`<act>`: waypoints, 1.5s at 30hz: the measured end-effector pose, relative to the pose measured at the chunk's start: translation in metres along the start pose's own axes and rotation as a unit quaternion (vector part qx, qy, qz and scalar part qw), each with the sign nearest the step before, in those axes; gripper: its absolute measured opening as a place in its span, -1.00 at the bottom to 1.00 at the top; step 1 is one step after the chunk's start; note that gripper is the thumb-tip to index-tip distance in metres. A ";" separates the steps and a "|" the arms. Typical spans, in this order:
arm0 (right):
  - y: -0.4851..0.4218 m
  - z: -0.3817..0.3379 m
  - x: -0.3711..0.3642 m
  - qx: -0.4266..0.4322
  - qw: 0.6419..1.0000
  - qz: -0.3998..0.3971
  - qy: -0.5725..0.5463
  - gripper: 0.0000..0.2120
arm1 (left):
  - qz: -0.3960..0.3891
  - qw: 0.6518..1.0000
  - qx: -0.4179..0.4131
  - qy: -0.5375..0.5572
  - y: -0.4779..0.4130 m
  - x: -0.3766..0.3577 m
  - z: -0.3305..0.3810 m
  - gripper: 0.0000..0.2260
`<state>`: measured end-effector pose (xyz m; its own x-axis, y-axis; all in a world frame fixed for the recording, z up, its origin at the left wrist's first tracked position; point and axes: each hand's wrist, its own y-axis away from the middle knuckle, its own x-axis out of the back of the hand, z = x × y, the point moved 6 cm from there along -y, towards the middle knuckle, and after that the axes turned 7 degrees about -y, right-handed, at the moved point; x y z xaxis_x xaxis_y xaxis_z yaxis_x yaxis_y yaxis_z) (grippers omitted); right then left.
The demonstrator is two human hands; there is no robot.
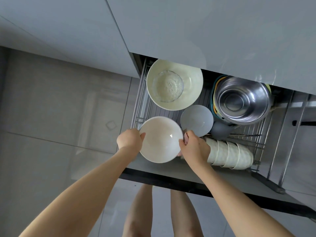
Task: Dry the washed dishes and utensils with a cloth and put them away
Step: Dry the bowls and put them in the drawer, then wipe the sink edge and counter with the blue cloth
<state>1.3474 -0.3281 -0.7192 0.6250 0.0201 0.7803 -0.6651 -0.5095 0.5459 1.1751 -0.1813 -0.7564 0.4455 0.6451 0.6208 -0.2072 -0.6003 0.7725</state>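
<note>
The white bowl [160,139] is gripped at opposite rims by the left hand [130,141] and right hand [195,146], fingers closed on it, a pink cloth [186,139] bunched under the right, above the wire drawer rack [136,120], just in front of the cream bowl [193,82]. It should be lowered level, clear of the grey bowl [196,120] beside it.

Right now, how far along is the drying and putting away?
Already stowed in the pulled-out wire drawer: a large cream bowl holding a glass bowl, steel bowls, a grey bowl, stacked cups. In hand: both hands, left hand and right hand, lower a white bowl; a pink cloth shows under the right. Remaining dishes aren't visible.
</note>
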 end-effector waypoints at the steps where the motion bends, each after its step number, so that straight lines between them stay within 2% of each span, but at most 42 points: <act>1: 0.002 0.000 0.007 -0.002 1.000 0.006 -0.002 -0.77 | -0.004 1.000 0.002 0.004 0.002 0.004 -0.002 -0.62; 7: 0.030 -0.026 0.088 0.021 0.997 0.054 -0.057 -0.71 | 0.003 0.998 -0.004 0.066 0.041 0.056 -0.021 -0.65; 12: 0.073 -0.082 0.163 0.019 0.987 -0.011 -0.162 -0.61 | 0.017 0.979 -0.092 0.183 0.107 0.128 -0.030 -0.72; 14: 0.094 -0.111 0.192 0.029 0.978 -0.038 -0.202 -0.54 | 0.038 0.965 -0.137 0.219 0.140 0.165 -0.036 -0.66; 18: 0.134 -0.173 0.238 0.087 0.956 -0.101 -0.262 -0.47 | 0.085 0.937 -0.247 0.233 0.200 0.231 -0.049 -0.40; 21: 0.156 -0.215 0.265 0.133 0.940 -0.154 -0.276 -0.51 | 0.105 0.917 -0.316 0.218 0.233 0.271 -0.058 -0.26; 23: 0.167 -0.239 0.284 0.156 0.920 -0.193 -0.304 -0.55 | 0.121 0.905 -0.336 0.231 0.247 0.294 -0.065 -0.24; 29: 0.177 -0.283 0.336 0.191 0.887 -0.249 -0.340 -0.75 | 0.102 0.886 -0.294 0.344 0.270 0.346 -0.104 -0.54; 32: 0.177 -0.296 0.361 0.208 0.878 -0.262 -0.343 -0.77 | 0.106 0.866 -0.324 0.366 0.283 0.371 -0.114 -0.71; 35: 0.176 -0.308 0.386 0.226 0.868 -0.283 -0.340 -0.77 | 0.040 0.819 -0.346 0.456 0.298 0.389 -0.116 -0.76; 37: 0.174 -0.316 0.399 0.240 0.858 -0.305 -0.336 -0.73 | 0.025 0.803 -0.334 0.493 0.304 0.402 -0.117 -0.69; 38: 0.172 -0.320 0.405 0.249 0.854 -0.313 -0.333 -0.73 | 0.038 0.805 -0.324 0.495 0.305 0.410 -0.118 -0.70; 41: 0.162 -0.332 0.421 0.273 0.846 -0.325 -0.322 -0.79 | 0.123 0.833 -0.282 0.461 0.308 0.431 -0.121 -0.94; 42: 0.158 -0.336 0.427 0.282 0.845 -0.327 -0.315 -0.78 | 0.142 0.835 -0.265 0.461 0.309 0.436 -0.123 -0.90; 45: 0.145 -0.352 0.443 0.313 0.843 -0.330 -0.286 -0.73 | 0.187 0.808 -0.223 0.512 0.316 0.451 -0.130 -0.86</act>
<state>1.3845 -0.0898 -0.1868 0.9886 0.1506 -0.0036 0.1397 -0.9079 0.3951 1.1974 -0.0186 -0.2144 -0.6278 0.6477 0.4316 -0.5558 -0.7613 0.3341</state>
